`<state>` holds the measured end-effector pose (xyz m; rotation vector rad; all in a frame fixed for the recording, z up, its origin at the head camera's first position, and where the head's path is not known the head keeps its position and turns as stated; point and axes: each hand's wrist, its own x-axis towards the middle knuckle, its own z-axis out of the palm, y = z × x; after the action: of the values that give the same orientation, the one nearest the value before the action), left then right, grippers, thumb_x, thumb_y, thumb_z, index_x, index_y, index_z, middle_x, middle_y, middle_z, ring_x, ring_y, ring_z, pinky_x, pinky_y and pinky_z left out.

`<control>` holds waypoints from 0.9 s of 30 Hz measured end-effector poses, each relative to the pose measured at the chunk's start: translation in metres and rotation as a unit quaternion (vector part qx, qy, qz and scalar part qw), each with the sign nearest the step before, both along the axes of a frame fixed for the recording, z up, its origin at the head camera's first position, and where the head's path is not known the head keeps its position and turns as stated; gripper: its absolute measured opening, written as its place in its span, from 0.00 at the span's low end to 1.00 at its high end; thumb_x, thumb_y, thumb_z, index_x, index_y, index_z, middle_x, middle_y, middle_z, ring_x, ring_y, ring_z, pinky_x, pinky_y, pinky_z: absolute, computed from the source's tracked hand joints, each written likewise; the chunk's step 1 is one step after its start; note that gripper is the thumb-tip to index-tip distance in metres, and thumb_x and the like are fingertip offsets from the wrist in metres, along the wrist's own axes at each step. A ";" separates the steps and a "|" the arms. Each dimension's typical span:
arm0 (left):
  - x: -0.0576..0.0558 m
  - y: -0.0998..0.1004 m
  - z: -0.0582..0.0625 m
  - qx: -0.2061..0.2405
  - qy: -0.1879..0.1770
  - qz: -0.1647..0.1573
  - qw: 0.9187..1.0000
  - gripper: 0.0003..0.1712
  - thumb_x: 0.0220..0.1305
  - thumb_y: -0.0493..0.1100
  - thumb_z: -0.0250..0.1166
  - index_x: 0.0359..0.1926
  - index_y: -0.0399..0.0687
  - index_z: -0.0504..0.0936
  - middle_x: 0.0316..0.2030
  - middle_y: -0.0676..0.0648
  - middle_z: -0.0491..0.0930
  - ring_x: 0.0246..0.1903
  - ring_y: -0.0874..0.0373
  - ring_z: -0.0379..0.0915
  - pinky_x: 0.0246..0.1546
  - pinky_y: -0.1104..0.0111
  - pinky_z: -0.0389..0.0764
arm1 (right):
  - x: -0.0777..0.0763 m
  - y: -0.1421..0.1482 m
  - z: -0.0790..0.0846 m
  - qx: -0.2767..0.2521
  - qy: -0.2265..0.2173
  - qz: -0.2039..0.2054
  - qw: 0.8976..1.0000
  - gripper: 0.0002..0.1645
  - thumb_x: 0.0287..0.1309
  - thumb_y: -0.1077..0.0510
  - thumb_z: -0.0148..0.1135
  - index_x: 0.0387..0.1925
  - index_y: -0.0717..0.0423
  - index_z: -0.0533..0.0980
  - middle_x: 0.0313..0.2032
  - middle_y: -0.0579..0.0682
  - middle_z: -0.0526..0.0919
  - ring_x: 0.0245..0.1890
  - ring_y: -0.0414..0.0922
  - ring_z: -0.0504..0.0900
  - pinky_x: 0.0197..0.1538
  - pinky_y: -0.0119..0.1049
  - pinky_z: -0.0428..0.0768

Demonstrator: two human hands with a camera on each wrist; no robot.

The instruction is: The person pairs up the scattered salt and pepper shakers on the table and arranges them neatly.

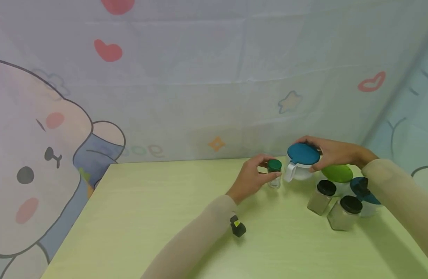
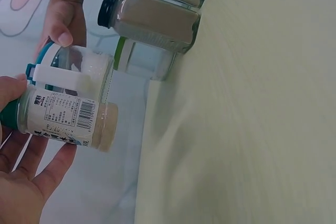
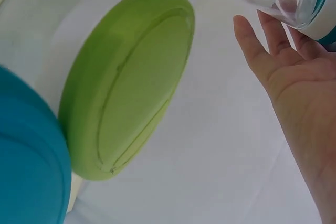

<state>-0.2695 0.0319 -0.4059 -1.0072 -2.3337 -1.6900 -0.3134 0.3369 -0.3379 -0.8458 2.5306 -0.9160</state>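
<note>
Green-capped jar (image 2: 63, 114), long axis near vertical, is clamped between the fingers of the left hand (image 1: 249, 178), the nearer one, toward the far edge of the bench (image 1: 147, 213) and immediately left of the blue-lidded container (image 1: 302, 170), around which the right hand (image 1: 334, 152) has its fingers curled.

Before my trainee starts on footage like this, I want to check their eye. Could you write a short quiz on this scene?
1. True or false: the left hand holds the green-capped jar.
2. Which colour is the lid of the white-handled container in the right hand?
A) black
B) blue
C) red
3. In the head view, how many black-lidded jars stand on the table?

Key: 1. True; 2. B; 3. Two.
</note>
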 end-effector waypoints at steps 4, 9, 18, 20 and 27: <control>0.002 -0.004 0.003 0.006 -0.005 0.001 1.000 0.20 0.64 0.46 0.74 0.56 0.53 0.82 0.46 0.55 0.81 0.44 0.62 0.80 0.41 0.72 0.85 | 0.003 -0.001 0.002 -0.018 -0.002 0.007 1.000 0.49 0.55 0.55 0.75 0.73 0.50 0.59 0.67 0.55 0.67 0.62 0.56 0.70 0.57 0.49 0.77; 0.005 -0.008 0.006 0.003 -0.011 0.004 1.000 0.20 0.64 0.47 0.74 0.55 0.55 0.82 0.45 0.56 0.81 0.44 0.59 0.80 0.40 0.72 0.86 | 0.007 -0.001 0.004 -0.026 0.001 0.007 1.000 0.49 0.55 0.56 0.75 0.73 0.50 0.59 0.68 0.56 0.67 0.63 0.57 0.69 0.59 0.54 0.75; 0.009 -0.014 0.010 0.006 0.011 0.001 1.000 0.19 0.64 0.45 0.73 0.55 0.52 0.82 0.45 0.54 0.80 0.46 0.61 0.79 0.43 0.73 0.85 | 0.012 -0.001 0.007 -0.040 0.020 0.010 0.999 0.49 0.54 0.57 0.75 0.73 0.46 0.60 0.67 0.50 0.68 0.60 0.46 0.72 0.58 0.49 0.77; 0.011 -0.015 0.011 0.011 0.007 -0.005 1.000 0.19 0.64 0.44 0.73 0.55 0.51 0.81 0.46 0.53 0.80 0.46 0.59 0.79 0.44 0.73 0.85 | 0.013 -0.001 0.007 -0.041 0.027 0.010 0.999 0.49 0.55 0.57 0.75 0.74 0.43 0.60 0.67 0.48 0.68 0.60 0.44 0.73 0.57 0.44 0.78; 0.021 -0.021 0.014 0.012 -0.015 -0.002 1.000 0.20 0.63 0.44 0.74 0.55 0.51 0.81 0.46 0.54 0.80 0.45 0.62 0.78 0.42 0.73 0.86 | 0.020 -0.001 0.010 -0.053 0.044 0.015 0.998 0.50 0.56 0.59 0.73 0.76 0.43 0.58 0.68 0.46 0.67 0.60 0.42 0.73 0.56 0.37 0.79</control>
<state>-0.2486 0.0110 -0.3915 -0.9900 -2.3255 -1.7418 -0.2931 0.3359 -0.3282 -0.9737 2.5534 -1.0337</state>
